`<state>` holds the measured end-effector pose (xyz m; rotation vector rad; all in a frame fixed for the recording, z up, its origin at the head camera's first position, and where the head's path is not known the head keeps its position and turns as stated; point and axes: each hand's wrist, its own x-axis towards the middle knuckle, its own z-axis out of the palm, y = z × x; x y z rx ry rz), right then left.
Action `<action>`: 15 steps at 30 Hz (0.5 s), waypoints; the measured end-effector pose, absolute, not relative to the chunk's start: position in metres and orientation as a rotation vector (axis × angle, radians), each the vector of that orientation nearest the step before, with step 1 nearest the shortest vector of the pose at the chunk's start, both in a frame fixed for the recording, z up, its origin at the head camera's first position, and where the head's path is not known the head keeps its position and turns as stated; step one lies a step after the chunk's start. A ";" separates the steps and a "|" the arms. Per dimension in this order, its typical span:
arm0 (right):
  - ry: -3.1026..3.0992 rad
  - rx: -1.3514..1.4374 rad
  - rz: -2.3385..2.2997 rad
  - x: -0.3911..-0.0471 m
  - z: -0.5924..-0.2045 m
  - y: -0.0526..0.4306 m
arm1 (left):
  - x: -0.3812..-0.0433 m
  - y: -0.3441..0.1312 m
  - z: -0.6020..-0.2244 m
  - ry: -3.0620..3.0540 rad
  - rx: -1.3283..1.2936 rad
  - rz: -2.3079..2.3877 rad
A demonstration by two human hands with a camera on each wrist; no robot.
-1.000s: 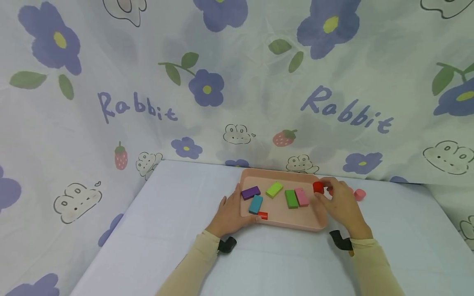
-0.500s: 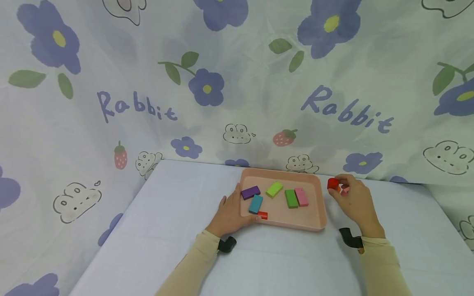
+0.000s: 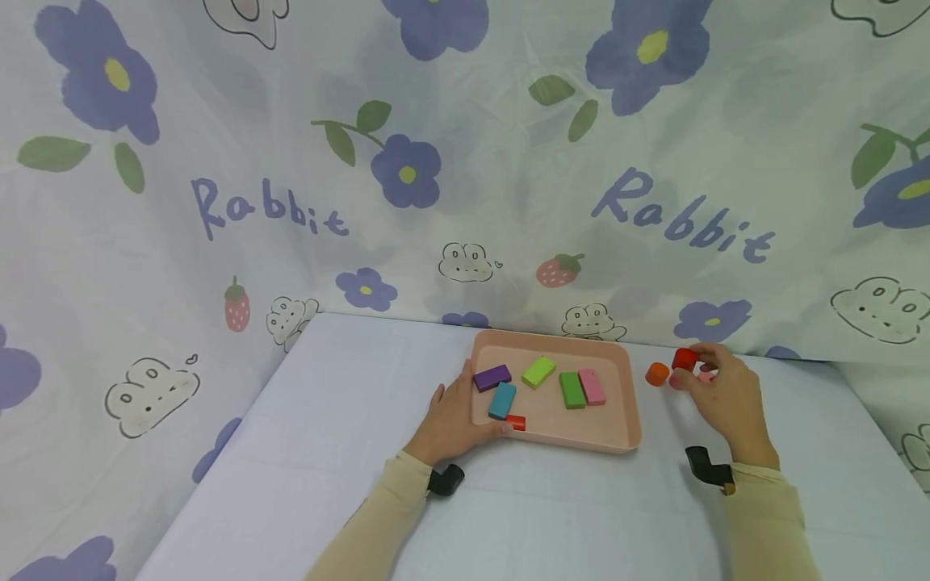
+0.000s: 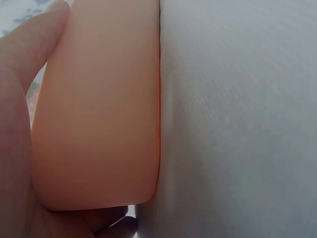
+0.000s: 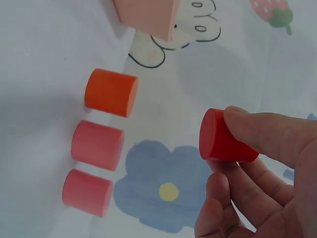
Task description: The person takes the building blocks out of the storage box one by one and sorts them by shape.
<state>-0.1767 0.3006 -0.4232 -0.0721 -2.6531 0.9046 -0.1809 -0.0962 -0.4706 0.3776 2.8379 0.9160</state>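
Note:
My right hand (image 3: 726, 395) pinches a red cylinder block (image 5: 225, 136) between thumb and fingers, raised above the table right of the tray. Below it in the right wrist view, an orange cylinder (image 5: 111, 92) and two pink cylinders (image 5: 97, 145) stand in a row. At the left front corner of the pink tray (image 3: 603, 432), my left hand (image 3: 452, 424) grips the rim, thumb over the front edge and fingers along the left side. Inside lie purple (image 3: 492, 378), blue (image 3: 502, 400), lime (image 3: 538, 372), green (image 3: 571, 390) and pink blocks (image 3: 592, 387), plus a small red block (image 3: 516, 423) near the left thumb.
A white cloth covers the table (image 3: 349, 387). Behind it hangs a printed curtain (image 3: 465, 202) with flowers and rabbits, close to the tray's back edge. Black wrist mounts (image 3: 446, 481) sit on both sleeves.
My right hand has carried the red cylinder rightward from over the tray's right edge, beyond the orange cylinder, which is now uncovered. The left hand and tray have stayed put.

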 end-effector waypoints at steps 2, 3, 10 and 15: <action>-2.639 -0.079 0.900 -0.176 -0.424 0.304 | -0.181 -0.096 -0.471 2.840 0.378 0.912; -2.633 -0.083 0.896 -0.176 -0.424 0.305 | -0.181 -0.096 -0.471 2.840 0.380 0.913; -2.678 -0.255 0.911 -0.175 -0.426 0.311 | -0.182 -0.097 -0.472 2.842 0.380 0.905; -2.680 -0.357 0.917 -0.176 -0.428 0.319 | -0.182 -0.096 -0.473 2.847 0.381 0.894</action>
